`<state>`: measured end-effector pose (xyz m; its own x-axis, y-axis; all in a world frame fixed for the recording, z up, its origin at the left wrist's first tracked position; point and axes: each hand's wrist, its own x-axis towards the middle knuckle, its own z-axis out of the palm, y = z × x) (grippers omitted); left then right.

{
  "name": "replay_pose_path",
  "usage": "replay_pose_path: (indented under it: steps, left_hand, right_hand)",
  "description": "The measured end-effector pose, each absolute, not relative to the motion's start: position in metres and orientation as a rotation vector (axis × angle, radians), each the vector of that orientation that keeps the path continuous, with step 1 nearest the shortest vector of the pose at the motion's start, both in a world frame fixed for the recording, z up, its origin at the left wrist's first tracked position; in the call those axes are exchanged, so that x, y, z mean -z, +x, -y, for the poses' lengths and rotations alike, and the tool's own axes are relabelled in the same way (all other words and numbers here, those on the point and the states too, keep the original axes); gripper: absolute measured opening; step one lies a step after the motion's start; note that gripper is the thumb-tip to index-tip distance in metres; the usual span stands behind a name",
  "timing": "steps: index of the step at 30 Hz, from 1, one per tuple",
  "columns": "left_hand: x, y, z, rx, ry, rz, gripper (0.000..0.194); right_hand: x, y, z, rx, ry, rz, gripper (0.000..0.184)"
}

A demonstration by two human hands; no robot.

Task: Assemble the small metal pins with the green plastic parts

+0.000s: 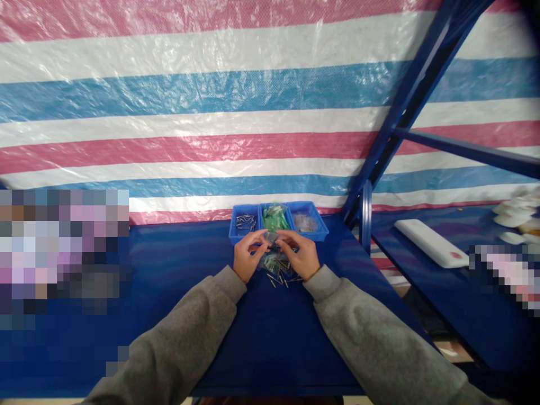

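Note:
Both my hands work over a blue tabletop [270,337], just in front of a blue three-compartment parts tray [278,235]. My left hand [250,256] and my right hand [300,255] meet at their fingertips on a small translucent grey piece [272,238], pinching it from either side. Under and in front of my hands lies a loose pile of thin metal pins and clear green-tinted packets [276,271]. The tray's left compartment holds metal pins [245,223], the middle one green packets [274,217], and the right one clear packets [304,223].
A striped plastic tarpaulin [211,135] hangs behind the table. Blue metal shelf struts [405,107] rise at the right. A lower blue shelf [426,304] there carries a white rectangular block [430,243] and white pieces [512,214]. Pixelated patches cover both sides.

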<state>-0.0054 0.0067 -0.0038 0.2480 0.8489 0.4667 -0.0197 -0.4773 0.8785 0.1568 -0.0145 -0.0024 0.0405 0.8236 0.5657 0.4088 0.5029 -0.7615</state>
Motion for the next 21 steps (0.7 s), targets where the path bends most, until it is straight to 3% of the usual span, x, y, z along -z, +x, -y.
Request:
replay_pose_path:
  steps: [5,10,21]
  left_hand:
    - [-0.0026,-0.0069,-0.0022,-1.311,1.686,-0.71,0.047]
    - [0.0014,-0.0115,-0.0035,-1.351,1.774,-0.663,0.028]
    - [-0.0054,-0.0077,-0.0057,-1.511,1.984,-0.946,0.015]
  right_hand:
    - [-0.0027,0.1601,0.0167,-0.335,-1.046,1.611,0.018]
    - [-0.0067,0.1609,0.0163,-0.255,-0.993,1.67,0.022]
    - [-0.0063,0.1583,0.018,-0.274,-1.099,1.691,0.021]
